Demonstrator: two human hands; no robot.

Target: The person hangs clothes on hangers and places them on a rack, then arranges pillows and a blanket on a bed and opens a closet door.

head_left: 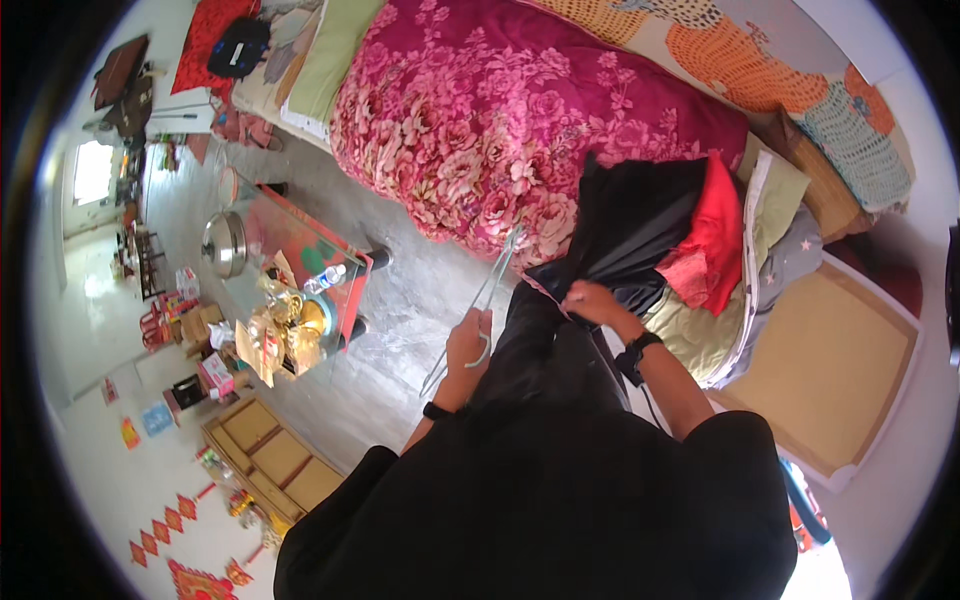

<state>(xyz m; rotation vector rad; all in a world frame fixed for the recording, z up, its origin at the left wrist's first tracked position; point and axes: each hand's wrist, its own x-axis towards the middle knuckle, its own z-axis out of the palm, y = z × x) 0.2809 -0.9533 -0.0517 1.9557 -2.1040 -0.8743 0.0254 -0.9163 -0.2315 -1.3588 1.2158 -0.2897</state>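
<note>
My left hand (466, 345) is closed around a pale green wire clothes hanger (499, 268), its hook bending out beside the fingers. The hanger's long sides slant up toward the bed's edge. My right hand (592, 302) pinches the edge of a black garment (640, 215), whose patterned trim shows by the fingers. That garment spreads over the near side of the bed and hangs down toward my legs; its full shape is hidden in folds. Right beside it lies a bright red cloth (718, 240) with a lacy part.
A magenta floral quilt (450, 130) covers the bed ahead. Grey starred fabric (785, 260) and a shallow tan box-like panel (840, 360) are on the right. To the left stands a glass-topped table (290, 235) with a metal pot (224, 244), a bottle and gold-coloured items.
</note>
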